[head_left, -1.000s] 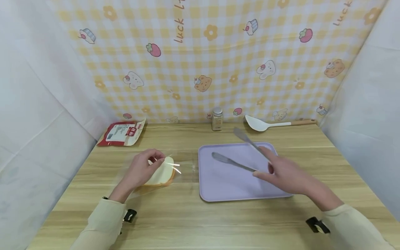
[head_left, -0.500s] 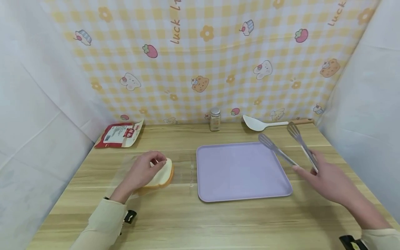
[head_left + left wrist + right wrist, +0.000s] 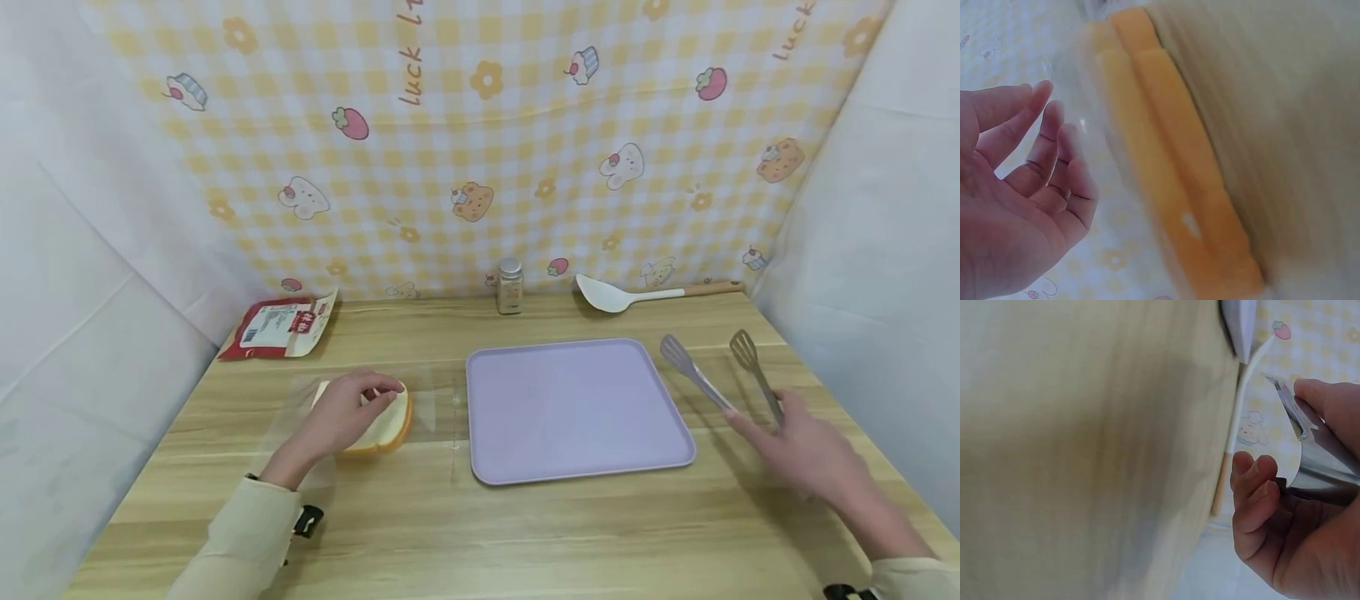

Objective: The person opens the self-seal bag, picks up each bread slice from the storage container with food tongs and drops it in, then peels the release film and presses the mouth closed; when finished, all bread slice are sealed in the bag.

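Observation:
On the table's left side, thick-crusted bread slices (image 3: 386,429) lie in a clear plastic bag (image 3: 444,408). Over the bread is my left hand (image 3: 345,408), its thumb and index tips together, seeming to pinch the bag's thin film; the film is hard to make out there. In the left wrist view two slices (image 3: 1179,156) lie stacked beside the curled fingers. My right hand (image 3: 810,454) grips metal tongs (image 3: 708,383) with spread arms and slotted tips, right of the lilac tray (image 3: 577,408). The tongs hold nothing.
At the back stand a small glass jar (image 3: 510,292) with a silver lid and a white spatula (image 3: 611,296) with a wooden handle. A red food packet (image 3: 277,327) lies at the back left. A checked cloth (image 3: 450,142) hangs behind the table.
My right hand has carried the tongs from over the tray to its right side. My left hand stays over the bread, while the bag's film looks flatter. The view has shifted slightly.

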